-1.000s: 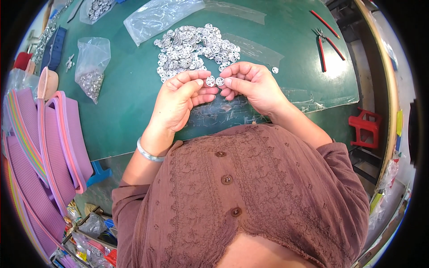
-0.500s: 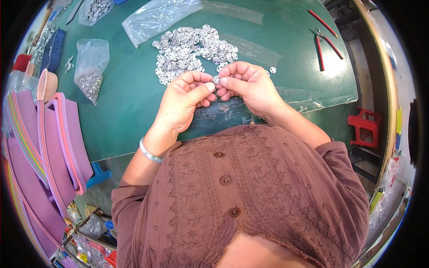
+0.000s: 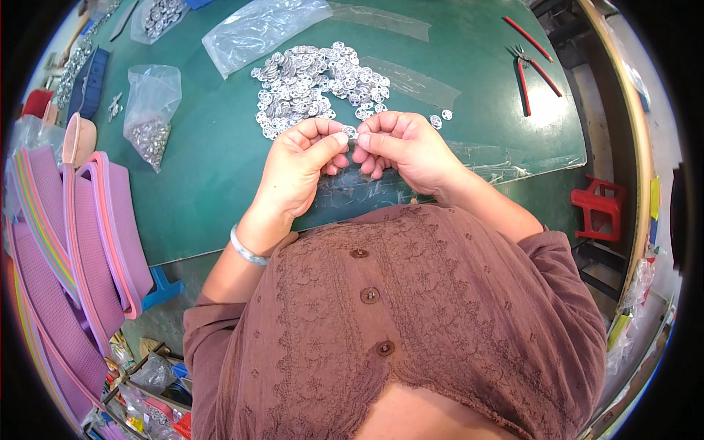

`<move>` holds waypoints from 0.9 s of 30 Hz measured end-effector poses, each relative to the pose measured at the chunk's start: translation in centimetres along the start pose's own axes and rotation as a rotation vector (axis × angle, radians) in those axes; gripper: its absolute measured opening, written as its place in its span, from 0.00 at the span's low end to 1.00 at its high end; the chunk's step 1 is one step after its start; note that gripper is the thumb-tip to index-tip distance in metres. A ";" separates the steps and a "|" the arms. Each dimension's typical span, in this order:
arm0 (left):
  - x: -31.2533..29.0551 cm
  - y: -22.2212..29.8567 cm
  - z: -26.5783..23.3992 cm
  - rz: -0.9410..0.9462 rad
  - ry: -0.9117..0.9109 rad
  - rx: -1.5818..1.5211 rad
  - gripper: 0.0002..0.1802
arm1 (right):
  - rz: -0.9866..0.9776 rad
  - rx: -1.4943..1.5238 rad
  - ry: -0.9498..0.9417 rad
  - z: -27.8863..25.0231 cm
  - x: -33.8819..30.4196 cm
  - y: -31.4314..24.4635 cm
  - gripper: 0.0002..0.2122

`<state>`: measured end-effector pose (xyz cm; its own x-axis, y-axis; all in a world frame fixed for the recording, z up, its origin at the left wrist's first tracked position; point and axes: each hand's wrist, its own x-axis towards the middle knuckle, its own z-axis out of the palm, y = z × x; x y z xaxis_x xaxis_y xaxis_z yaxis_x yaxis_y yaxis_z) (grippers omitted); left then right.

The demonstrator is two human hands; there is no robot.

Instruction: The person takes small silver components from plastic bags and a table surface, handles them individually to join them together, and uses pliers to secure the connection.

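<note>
Close to the table's near edge, my two hands meet in front of my body. Between the thumb and fingertips of my left hand [image 3: 299,158] is pinched a small silver openwork metal disc [image 3: 350,132]. Pinched too, the fingertips of my right hand [image 3: 411,150] are at the disc's right edge. Just beyond my hands spreads a pile of similar silver discs [image 3: 293,88], some overlapping. Two loose discs [image 3: 435,121] lie to the right, beyond my right hand. My fingers cover part of the held disc.
The green table [image 3: 213,183] carries a flat clear plastic bag [image 3: 264,33], a bag of small metal parts [image 3: 150,132] and red-handled pliers [image 3: 524,62]. Purple baskets [image 3: 88,242] are stacked at the left. Over on the right stands a red stool [image 3: 600,209].
The held disc has moved slightly left and its face has tilted. My right fingertips have shifted a little, and a loose disc beyond that hand shows more fully.
</note>
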<state>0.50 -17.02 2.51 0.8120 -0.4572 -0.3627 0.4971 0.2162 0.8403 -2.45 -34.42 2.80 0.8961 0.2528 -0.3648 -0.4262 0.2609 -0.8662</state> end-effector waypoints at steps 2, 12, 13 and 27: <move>-0.2 0.1 0.1 -0.004 0.004 -0.012 0.03 | 0.009 0.009 0.002 0.1 0.0 0.0 0.05; -1.1 0.7 -0.9 0.010 0.038 -0.083 0.06 | -0.014 -0.056 -0.041 1.5 0.6 -0.2 0.05; -1.2 0.7 -1.1 0.013 0.042 -0.083 0.06 | -0.017 -0.043 -0.036 1.6 0.9 -0.1 0.05; -3.7 1.9 -3.6 0.104 0.074 -0.417 0.21 | -0.015 -0.056 -0.077 4.0 3.1 0.1 0.05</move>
<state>-0.45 -11.82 3.99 0.8767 -0.3548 -0.3249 0.4798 0.5946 0.6452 -0.26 -29.84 2.93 0.8892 0.3207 -0.3263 -0.4033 0.2127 -0.8900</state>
